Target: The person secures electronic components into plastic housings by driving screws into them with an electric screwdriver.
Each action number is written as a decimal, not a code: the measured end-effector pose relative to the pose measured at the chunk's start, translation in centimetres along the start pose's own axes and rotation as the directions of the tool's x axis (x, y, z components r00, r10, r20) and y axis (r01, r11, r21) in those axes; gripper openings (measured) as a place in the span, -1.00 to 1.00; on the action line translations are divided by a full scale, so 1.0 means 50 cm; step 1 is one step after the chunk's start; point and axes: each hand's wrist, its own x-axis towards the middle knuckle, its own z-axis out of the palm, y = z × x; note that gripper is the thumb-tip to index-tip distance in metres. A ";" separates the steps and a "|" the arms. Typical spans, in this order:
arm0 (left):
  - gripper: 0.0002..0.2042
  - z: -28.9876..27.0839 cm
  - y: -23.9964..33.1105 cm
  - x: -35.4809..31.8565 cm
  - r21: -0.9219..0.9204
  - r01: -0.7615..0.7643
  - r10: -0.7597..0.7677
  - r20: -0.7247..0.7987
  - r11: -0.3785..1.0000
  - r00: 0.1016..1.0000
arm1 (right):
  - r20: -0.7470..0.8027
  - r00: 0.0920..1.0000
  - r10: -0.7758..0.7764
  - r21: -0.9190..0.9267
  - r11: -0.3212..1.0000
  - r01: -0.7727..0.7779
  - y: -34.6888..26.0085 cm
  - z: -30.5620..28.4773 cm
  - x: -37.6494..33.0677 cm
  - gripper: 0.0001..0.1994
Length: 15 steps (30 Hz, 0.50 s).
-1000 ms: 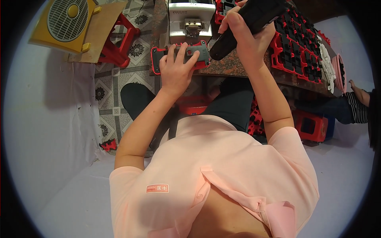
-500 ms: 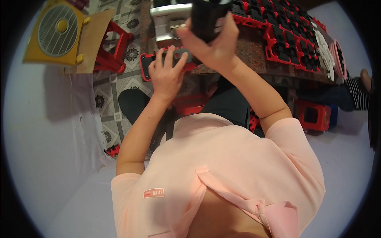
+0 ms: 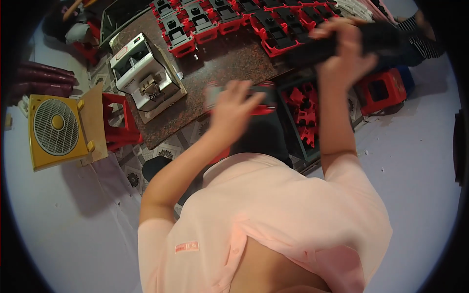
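My left hand (image 3: 232, 110) is closed over a flat red-and-black plastic part (image 3: 266, 94) at the table's near edge. Its fingers lie across the top of the part and are blurred by motion. To the right, my right hand (image 3: 344, 63) is raised, wrapped round a long black object (image 3: 378, 40). That object is too smeared for me to tell its kind. A white box-shaped machine (image 3: 132, 68), its front mechanism exposed, stands on the table left of my left hand.
Several red-and-black assemblies (image 3: 200, 22) stand in rows across the speckled stone table (image 3: 234, 58). A dark tray of red parts (image 3: 305, 112) lies below its near edge. A yellow fan (image 3: 56, 122) and red stools (image 3: 383, 90) are at the sides. Other people sit at far left and right.
My view has swung, bringing the whole machine and the parts tray into sight. My right hand has moved right with the black object; my left hand has moved right along the table edge with the part.
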 end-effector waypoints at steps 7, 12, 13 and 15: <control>-0.36 0.151 0.049 0.307 0.017 -0.220 0.221 -0.141 0.975 0.965 | -0.168 0.960 -0.224 -0.165 0.966 0.197 -0.135 -0.125 0.041 -0.64; -0.55 0.184 -0.110 0.323 0.255 -0.164 0.187 -0.068 0.953 0.980 | -0.097 0.992 -0.081 -0.263 0.963 0.053 -0.080 -0.103 0.009 -0.65; -0.67 0.168 -0.110 0.299 0.172 -0.248 0.262 -0.067 0.953 0.963 | -0.091 0.995 -0.045 -0.225 0.974 0.024 -0.067 -0.094 0.004 -0.66; -0.81 0.126 -0.106 0.223 0.077 -0.384 0.392 -0.175 0.920 0.903 | -0.063 0.998 -0.013 -0.161 0.987 0.002 -0.039 -0.059 0.001 -0.66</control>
